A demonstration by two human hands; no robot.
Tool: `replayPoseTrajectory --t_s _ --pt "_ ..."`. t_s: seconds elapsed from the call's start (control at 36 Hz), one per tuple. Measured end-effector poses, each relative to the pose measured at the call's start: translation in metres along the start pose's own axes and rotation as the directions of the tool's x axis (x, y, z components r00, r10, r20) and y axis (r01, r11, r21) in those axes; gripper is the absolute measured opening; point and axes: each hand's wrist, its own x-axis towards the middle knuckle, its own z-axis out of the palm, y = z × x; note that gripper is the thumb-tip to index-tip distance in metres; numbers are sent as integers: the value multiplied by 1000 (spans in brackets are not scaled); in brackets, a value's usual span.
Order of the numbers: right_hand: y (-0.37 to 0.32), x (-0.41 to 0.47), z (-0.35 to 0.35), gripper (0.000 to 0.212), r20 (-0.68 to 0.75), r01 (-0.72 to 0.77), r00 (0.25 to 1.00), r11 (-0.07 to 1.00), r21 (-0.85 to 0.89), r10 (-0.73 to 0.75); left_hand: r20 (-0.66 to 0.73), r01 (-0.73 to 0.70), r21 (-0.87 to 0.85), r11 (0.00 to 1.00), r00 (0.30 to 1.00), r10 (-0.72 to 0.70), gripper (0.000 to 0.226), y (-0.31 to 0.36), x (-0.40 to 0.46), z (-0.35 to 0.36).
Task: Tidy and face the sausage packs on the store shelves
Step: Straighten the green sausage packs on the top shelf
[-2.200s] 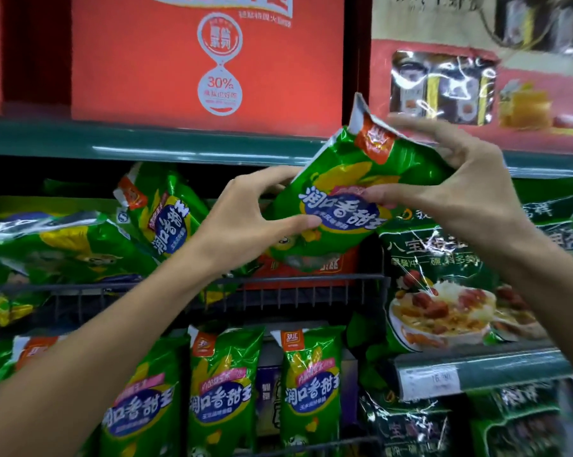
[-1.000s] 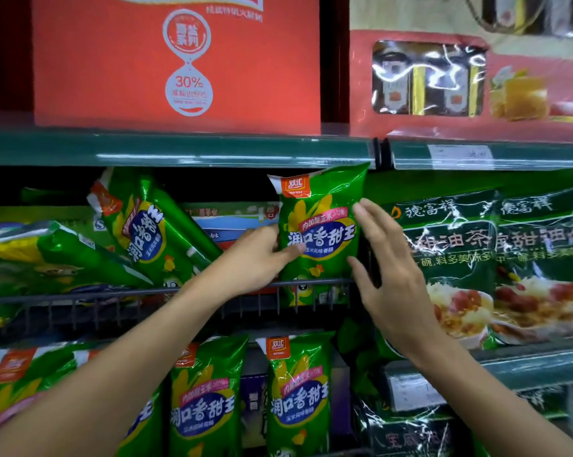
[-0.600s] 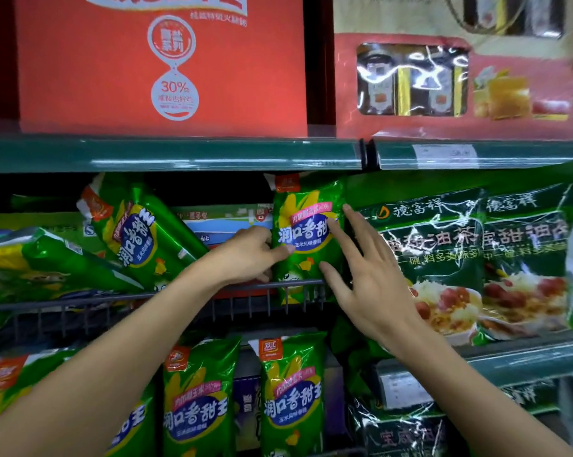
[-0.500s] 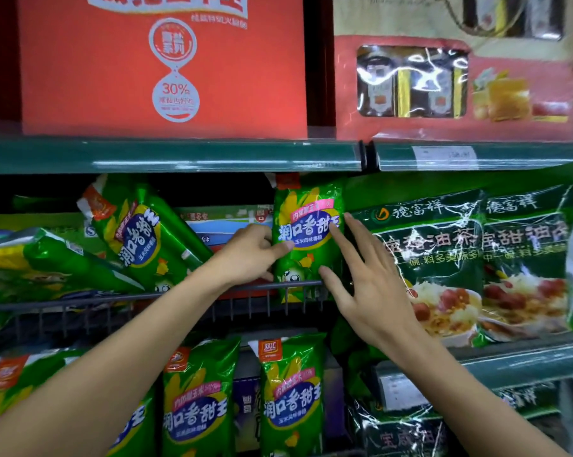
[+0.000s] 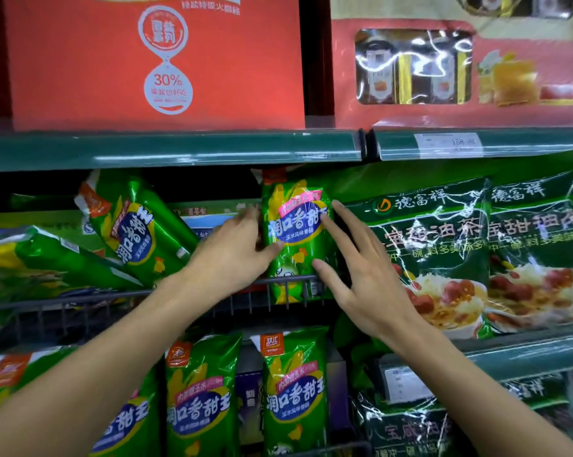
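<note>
A green corn-sausage pack point(image 5: 295, 239) stands upright, label forward, behind the wire rail point(image 5: 80, 300) of the middle shelf. My left hand point(image 5: 232, 255) touches the pack's left edge with its thumb on the front. My right hand point(image 5: 361, 268) has straight spread fingers; the fingertips touch the pack's right edge. Another green pack point(image 5: 136, 232) leans tilted to the left of it, and a further pack point(image 5: 41, 255) lies flat at far left. Several packs point(image 5: 295, 394) stand upright on the shelf below.
Large dark-green meal bags point(image 5: 443, 245) fill the shelf to the right. A red box point(image 5: 153, 61) and a red gift box point(image 5: 460, 67) sit on the top shelf above a green price rail point(image 5: 179, 150).
The pack went from being held up in both hands to standing upright behind the wire rail. Both hands stay at its edges, the right one now slightly further right.
</note>
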Motion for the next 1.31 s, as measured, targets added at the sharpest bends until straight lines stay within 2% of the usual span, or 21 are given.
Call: replayPoseTrajectory --t_s 0.06,0.11,0.14,0.19,0.25,0.28,0.44,0.58,0.64,0.69,0.75,0.83,0.92,1.0,1.06,1.14,1.22,1.31 --pt "-1 2 0 65 -33 39 999 999 0 -39 -236 -96 31 995 967 101 51 1 -9 3" --pt "-2 5 1 66 -34 85 996 996 -5 -85 -380 -262 75 962 885 270 60 1 -15 4" --pt "-3 8 2 66 -26 104 994 994 -10 -105 -368 -341 96 935 860 352 65 1 -15 6" --pt "-3 13 4 66 -2 119 993 992 -29 -119 -212 -431 125 894 868 449 69 -1 -11 9" --pt "-2 18 5 66 24 98 995 994 -53 -97 -55 -415 129 901 904 424 64 -2 -6 15" --pt "-1 20 6 66 31 83 996 994 -67 -81 -27 -397 127 909 915 404 63 -2 -3 17" --pt "-2 21 3 64 36 47 998 997 -60 -45 -64 -380 62 923 921 384 63 1 0 19" --pt "-1 2 -5 59 -91 -60 994 998 -29 57 -271 -341 -6 940 905 327 65 0 -20 20" --pt "0 -4 -7 54 -119 -51 992 991 -122 37 -219 -260 -43 965 945 245 69 -4 -27 21" --pt "-2 -6 -10 60 -98 -56 995 971 -232 34 -84 -189 -60 980 979 184 72 -6 -31 25" --pt "-7 -2 -13 68 -36 -70 997 952 -297 62 -19 -177 -105 979 984 176 73 -5 -29 27" --pt "-9 -1 -11 72 68 -78 993 963 -257 98 -59 -192 -186 964 981 184 69 -2 -23 26" --pt "-9 -3 -8 71 22 -108 994 984 -139 112 -98 -178 -212 961 982 161 64 5 -19 23" --pt "-10 -8 -4 70 -24 -105 994 982 -159 103 -96 -171 -239 956 984 152 61 7 -18 22" --pt "-8 -11 -2 70 -47 -97 995 977 -190 90 -93 -184 -232 955 982 166 62 6 -20 24" --pt "-6 -12 -1 69 -96 -30 995 989 -145 16 -77 -176 -171 969 983 165 63 6 -27 30" --pt "-4 -14 5 68 -47 86 995 992 -97 -90 -150 -303 -63 951 945 291 61 7 -35 32" --pt "-1 -17 12 67 -19 88 996 991 -100 -90 -121 -382 84 920 913 390 57 2 -37 34"
